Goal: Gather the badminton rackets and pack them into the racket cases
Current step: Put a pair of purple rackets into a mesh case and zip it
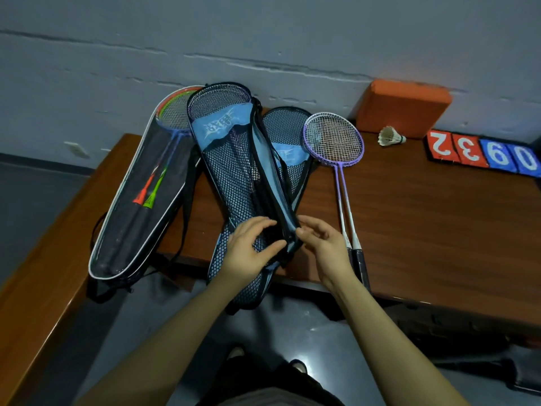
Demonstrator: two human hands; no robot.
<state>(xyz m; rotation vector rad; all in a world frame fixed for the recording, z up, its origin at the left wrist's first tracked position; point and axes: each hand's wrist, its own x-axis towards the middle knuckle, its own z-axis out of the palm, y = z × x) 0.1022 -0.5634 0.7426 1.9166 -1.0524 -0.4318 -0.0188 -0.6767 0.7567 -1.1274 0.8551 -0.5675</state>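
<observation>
Both hands are working at the narrow handle end of the blue mesh case [234, 177], which is lying across the table [424, 230] with its tail hanging off the near edge. The left hand [248, 247] is curling round the case's black edging, thumb on top. The right hand [320, 241] is closing thumb and fingertips at the zip seam just beside it; whether it is pinching the zip pull itself is hard to tell, since the fingers are hiding that spot. The hands are sitting close together, nearly touching.

The case is looking soft and floppy, light mesh and thin cloth, so it will probably sag unless one hand is holding the mouth open. The stiff black edging is the surest place to grip.

Two purple rackets [333, 142] are lying stacked just to the right, heads towards the wall, grips over the near edge. They are likely light and stiff, with thin shafts and strings best left alone; the wrapped grips are the place to take them. A second mesh case [288, 133] is lying partly under the first. To the left, a clear case [137, 206] is already holding rackets.

A stylised white logo is showing on the blue case's panel, unreadable here. Score cards [483, 155], seen upside down, are showing 2, 3, 6, 0. A shuttlecock [390, 136] is resting near an orange pad [404, 108].
</observation>
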